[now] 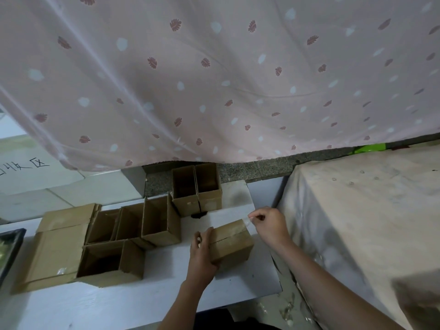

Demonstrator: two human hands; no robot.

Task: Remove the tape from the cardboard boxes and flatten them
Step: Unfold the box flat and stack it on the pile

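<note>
Closed box point(232, 244) is sitting on the white table point(238, 282), right of a cluster of open boxes point(133, 229) and a flattened stack point(59, 246) at far left. Two more open boxes point(196, 186) are standing behind, near the curtain point(214, 79).

Left hand point(202, 251) is gripping the box's left side, fingers curled over the top edge, thumb toward the near face, bracing it. Right hand point(269, 222) is pinching the lifted end of clear tape point(246, 222) at the box's far right top corner; thumb and forefinger are clamped together on the strip, other fingers curled.

Step in hand, as I judge it: peeling the top seam tape.

To do it well:
- Be pulling low and back along the seam, not straight up, so the strip is coming off whole and not tearing the cardboard.
- Be keeping the left hand pressing down, so the box is not lifting.
- Be regripping nearer the box as the freed strip lengthens.

Risk: thin tape snapping, or sticking to the fingers.
</note>
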